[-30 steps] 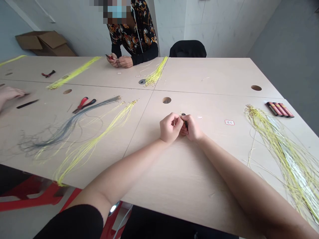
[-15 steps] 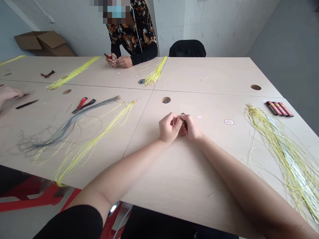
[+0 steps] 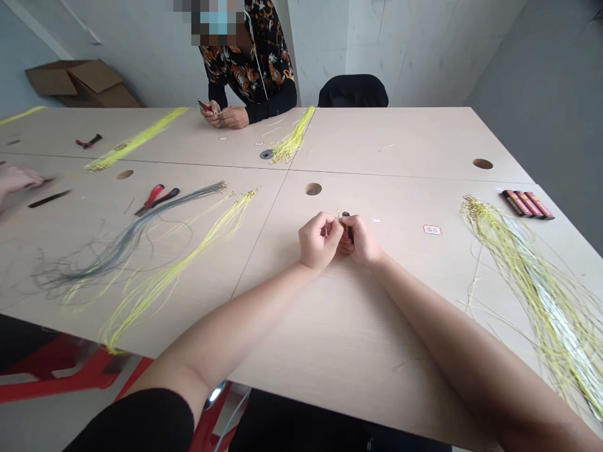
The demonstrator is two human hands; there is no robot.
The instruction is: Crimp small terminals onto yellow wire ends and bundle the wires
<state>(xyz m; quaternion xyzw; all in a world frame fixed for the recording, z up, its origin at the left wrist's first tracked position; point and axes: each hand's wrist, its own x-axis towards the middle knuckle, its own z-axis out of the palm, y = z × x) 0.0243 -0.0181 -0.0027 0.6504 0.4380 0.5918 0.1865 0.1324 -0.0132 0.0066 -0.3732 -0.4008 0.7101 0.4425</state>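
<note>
Above the table, my left hand (image 3: 320, 240) and my right hand (image 3: 363, 242) meet fingertip to fingertip. The left thumb and index finger are pinched together at a thin, pale, wire-like tip (image 3: 338, 213) that pokes up between the hands. It is too small to name. Wrapped in the fingers of my right hand is a small dark object (image 3: 350, 232) with a rounded black top; the fingers cover most of it, so its kind cannot be made out. A small white label (image 3: 375, 220) lies just right of the hands.
Yellow cords (image 3: 513, 257) and red-and-black sticks (image 3: 527, 204) lie at right. At left are grey strands (image 3: 125, 235), more yellow cords (image 3: 188, 257), red-handled pliers (image 3: 155, 199) and a co-worker's hand (image 3: 21, 179). Another person (image 3: 249, 69) sits opposite. Round holes (image 3: 313, 189) pierce the table.
The view has shifted very slightly. My hands stay together in the same place, and a bit more of the dark object's top shows beside the right thumb.
</note>
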